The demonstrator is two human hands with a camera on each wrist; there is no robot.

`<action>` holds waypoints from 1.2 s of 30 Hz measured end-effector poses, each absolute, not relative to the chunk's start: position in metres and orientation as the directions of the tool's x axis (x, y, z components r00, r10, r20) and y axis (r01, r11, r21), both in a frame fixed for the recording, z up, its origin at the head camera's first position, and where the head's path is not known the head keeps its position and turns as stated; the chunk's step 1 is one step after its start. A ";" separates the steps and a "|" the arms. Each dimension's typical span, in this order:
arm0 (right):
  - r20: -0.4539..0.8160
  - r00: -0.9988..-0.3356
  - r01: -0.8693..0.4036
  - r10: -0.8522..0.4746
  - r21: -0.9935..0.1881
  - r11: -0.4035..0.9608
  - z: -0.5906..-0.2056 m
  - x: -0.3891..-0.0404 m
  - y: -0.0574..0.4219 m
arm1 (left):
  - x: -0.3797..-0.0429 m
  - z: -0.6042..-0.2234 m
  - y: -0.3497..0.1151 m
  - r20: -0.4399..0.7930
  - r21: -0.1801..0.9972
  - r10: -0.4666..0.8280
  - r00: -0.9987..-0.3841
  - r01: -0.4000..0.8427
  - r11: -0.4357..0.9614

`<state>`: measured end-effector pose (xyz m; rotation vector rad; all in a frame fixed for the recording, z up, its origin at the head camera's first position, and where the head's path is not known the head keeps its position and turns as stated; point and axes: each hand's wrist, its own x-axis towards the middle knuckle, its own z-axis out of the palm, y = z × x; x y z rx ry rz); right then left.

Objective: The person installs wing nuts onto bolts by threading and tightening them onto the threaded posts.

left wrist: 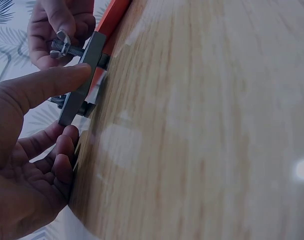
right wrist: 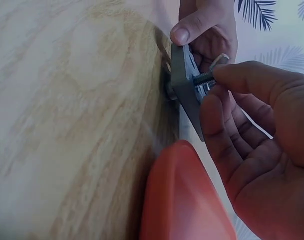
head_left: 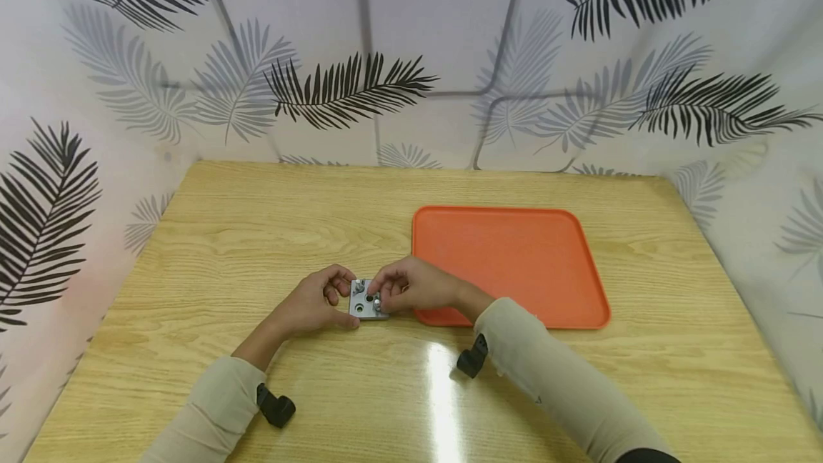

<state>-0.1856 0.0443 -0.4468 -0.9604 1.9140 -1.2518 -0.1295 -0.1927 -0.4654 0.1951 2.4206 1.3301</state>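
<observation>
A small square metal plate [head_left: 373,313] lies just left of the tray, raised over the table on bolt heads [left wrist: 104,61] that stick out beneath it. My left hand [head_left: 315,306] grips its left side, thumb on the near edge and fingers at the far edge. With thumb and index finger, my right hand [head_left: 416,286] pinches a wing nut [right wrist: 220,61] on a threaded bolt [left wrist: 77,49] standing up from the plate's right side. Another wing nut [head_left: 358,285] sits at the plate's far left corner. Open holes show in the plate's face.
An orange-red tray [head_left: 508,263] lies to the right, with my right forearm passing over its near left corner. The wooden table [head_left: 270,213] runs back to a leaf-patterned cloth [head_left: 411,56]. Each wrist carries a small black camera.
</observation>
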 end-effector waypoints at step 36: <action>-0.119 -0.548 -0.298 -0.828 -0.897 0.326 -0.446 -0.182 0.045 | -0.131 -0.468 -0.193 -0.244 0.844 0.292 -0.925 -0.054 0.534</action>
